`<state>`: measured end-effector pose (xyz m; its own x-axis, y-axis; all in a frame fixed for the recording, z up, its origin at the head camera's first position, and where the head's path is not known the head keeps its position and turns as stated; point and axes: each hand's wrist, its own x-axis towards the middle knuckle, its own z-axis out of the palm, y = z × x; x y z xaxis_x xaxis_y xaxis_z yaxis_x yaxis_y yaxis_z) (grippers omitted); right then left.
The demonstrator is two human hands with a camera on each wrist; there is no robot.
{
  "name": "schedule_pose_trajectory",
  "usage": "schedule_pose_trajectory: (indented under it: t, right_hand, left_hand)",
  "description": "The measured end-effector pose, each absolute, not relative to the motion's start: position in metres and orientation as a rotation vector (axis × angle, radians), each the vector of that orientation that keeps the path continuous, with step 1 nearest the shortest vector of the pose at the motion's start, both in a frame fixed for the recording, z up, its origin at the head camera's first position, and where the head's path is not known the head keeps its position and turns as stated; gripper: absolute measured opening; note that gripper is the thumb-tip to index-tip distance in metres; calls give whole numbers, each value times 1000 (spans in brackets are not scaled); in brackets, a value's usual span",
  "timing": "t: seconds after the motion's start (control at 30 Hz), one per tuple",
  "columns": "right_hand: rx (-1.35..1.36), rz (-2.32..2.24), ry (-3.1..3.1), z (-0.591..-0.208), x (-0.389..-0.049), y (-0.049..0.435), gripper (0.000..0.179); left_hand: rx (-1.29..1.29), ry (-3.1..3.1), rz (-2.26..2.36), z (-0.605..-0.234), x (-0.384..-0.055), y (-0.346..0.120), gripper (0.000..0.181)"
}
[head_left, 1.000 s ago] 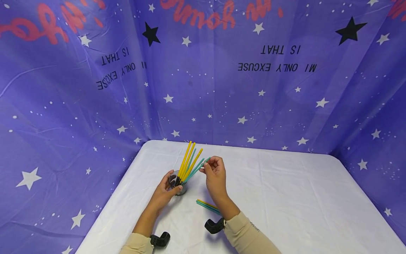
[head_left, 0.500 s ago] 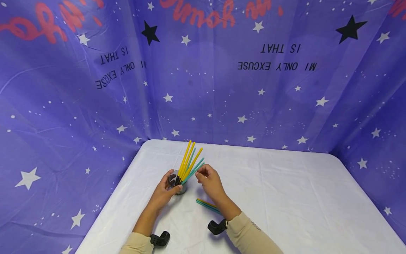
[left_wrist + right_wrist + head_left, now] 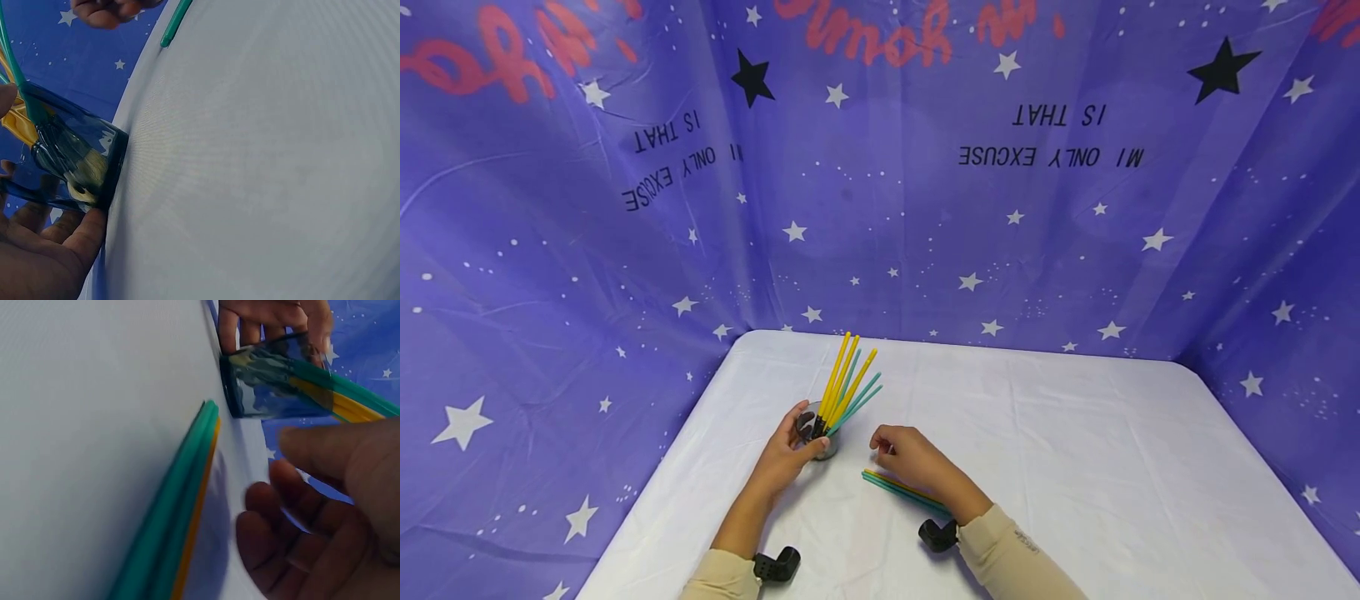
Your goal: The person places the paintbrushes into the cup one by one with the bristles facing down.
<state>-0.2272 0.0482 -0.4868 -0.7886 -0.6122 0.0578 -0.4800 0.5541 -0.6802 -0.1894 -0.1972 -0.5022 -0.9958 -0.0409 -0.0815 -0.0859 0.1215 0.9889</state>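
My left hand grips a clear, dark-tinted drinking glass from the side, thumb near the rim. Several paintbrushes with yellow and teal handles lean in it, handles up. Their pale bristles show through the wall near the bottom in the left wrist view. To the right of the glass, my right hand hovers with loosely bent fingers and holds nothing. Just below it, a few more paintbrushes, teal and yellow, lie side by side on the table; my forearm hides their far ends in the head view.
A white cloth covers the table. Purple curtains with stars and lettering hang behind it and at both sides. A black wrist camera sits on the left wrist, and another camera on the right.
My right hand has let go of a teal paintbrush, which now leans in the glass, and has come down and back toward the brushes on the table. The left hand stays on the glass.
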Motion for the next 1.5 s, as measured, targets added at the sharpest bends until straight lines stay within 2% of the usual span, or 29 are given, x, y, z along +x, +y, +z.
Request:
schedule_pose_trajectory:
  t: [0.43,1.17,1.5]
  right_hand:
    - [-1041,-673,2624,-488,-220,63,18]
    - [-1132,-466,2672,-482,-213,54,15]
    - [-1113,-543,2665,-477,-217,59,13]
  left_hand:
    - [-135,2311,2075,-503,-191,-197,84]
    - [-130,2308,2080,-503,-189,-197,84]
    - [-123,2321,2076,-503,-190,-197,84]
